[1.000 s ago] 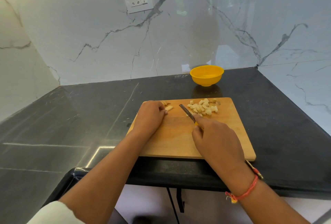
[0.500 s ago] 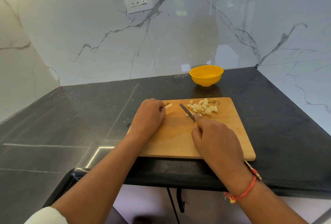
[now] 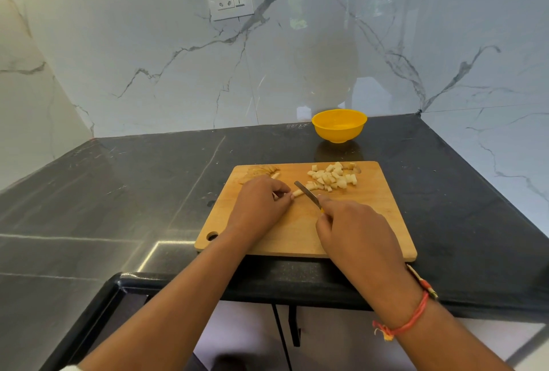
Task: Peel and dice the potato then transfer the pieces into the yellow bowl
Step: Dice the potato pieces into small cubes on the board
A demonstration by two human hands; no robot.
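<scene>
- Since the earlier frames, the left hand is sitting nearer on the board, having drawn a potato strip toward the knife.
- Its fingers are pinching that strip, while the right hand is gripping the knife handle, the blade lying across the strip's right end.
- Dicing is going on; the next cut is probably calling for a downward press clear of the left fingertips.
- Diced pieces are piling up at the board's far right.
- Beyond the board, the yellow bowl is standing on the desk, seemingly empty.
</scene>
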